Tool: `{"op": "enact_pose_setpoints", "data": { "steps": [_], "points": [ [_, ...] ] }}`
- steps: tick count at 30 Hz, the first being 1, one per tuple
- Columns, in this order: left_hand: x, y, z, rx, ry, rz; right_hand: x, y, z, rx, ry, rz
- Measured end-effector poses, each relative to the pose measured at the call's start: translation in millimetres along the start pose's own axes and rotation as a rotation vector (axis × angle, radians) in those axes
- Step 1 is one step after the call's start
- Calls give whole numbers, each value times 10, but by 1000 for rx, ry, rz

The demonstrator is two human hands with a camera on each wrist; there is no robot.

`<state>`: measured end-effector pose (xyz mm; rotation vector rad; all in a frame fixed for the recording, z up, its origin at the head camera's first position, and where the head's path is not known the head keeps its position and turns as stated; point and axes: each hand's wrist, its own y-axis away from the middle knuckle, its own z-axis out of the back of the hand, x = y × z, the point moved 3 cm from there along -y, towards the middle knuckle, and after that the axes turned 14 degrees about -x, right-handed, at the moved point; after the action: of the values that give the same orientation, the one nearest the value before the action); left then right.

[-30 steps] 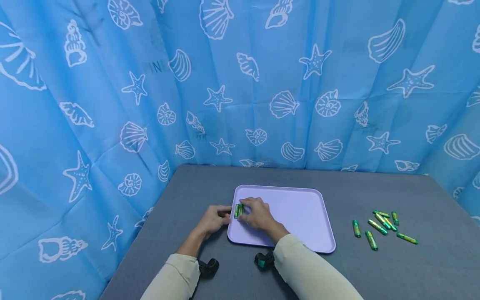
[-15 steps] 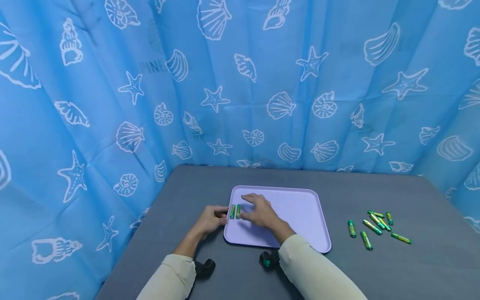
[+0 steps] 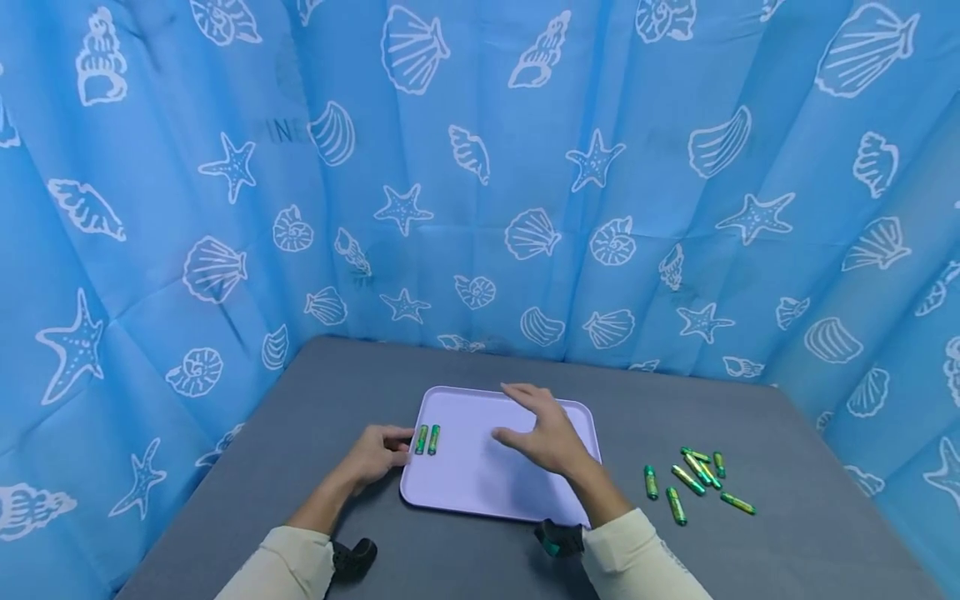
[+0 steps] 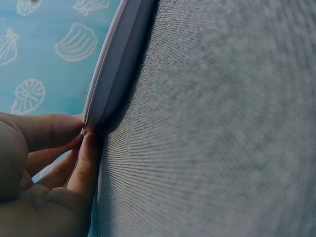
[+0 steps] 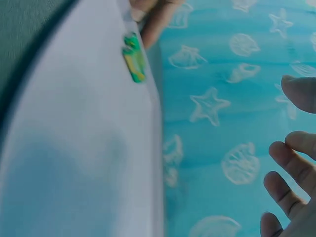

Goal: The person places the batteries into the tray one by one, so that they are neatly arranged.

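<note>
A pale purple tray (image 3: 480, 479) lies on the grey table. Two green AA-style batteries, a left one (image 3: 422, 439) and a right one (image 3: 434, 440), lie side by side near its left edge, slightly apart. My left hand (image 3: 372, 457) pinches the tray's left rim; in the left wrist view the hand's (image 4: 54, 163) thumb and finger meet at that rim. Over the right part of the tray hovers my right hand (image 3: 553, 435), fingers spread and holding nothing. The right wrist view shows that hand's (image 5: 296, 182) fingers apart from the tray.
Several loose green batteries (image 3: 688, 478) are scattered on the table (image 3: 750, 567) right of the tray, some piled together. A blue curtain (image 3: 480, 208) with white shell and starfish prints hangs behind and along the left side.
My right hand has released the batteries and moved right and up, its fingers opening. The two batteries now lie free. My left hand stays at the rim; the head view has shifted right.
</note>
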<state>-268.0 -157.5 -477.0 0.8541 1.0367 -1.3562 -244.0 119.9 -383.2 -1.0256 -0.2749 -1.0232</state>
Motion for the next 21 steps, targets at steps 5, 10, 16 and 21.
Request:
{"op": "enact_pose_setpoints", "data": {
  "steps": [5, 10, 16, 21],
  "points": [
    [12, 20, 16, -3, -30, 17, 16, 82, 359, -62, 23, 35],
    [-9, 5, 18, 5, -69, 23, 10, 123, 694, -138, 56, 93],
    [-35, 3, -6, 11, -61, 28, -16, 205, 1067, -197, 93, 121],
    [-5, 15, 4, 5, -63, 29, -58, 332, 1300, -231, 112, 93]
  ]
}}
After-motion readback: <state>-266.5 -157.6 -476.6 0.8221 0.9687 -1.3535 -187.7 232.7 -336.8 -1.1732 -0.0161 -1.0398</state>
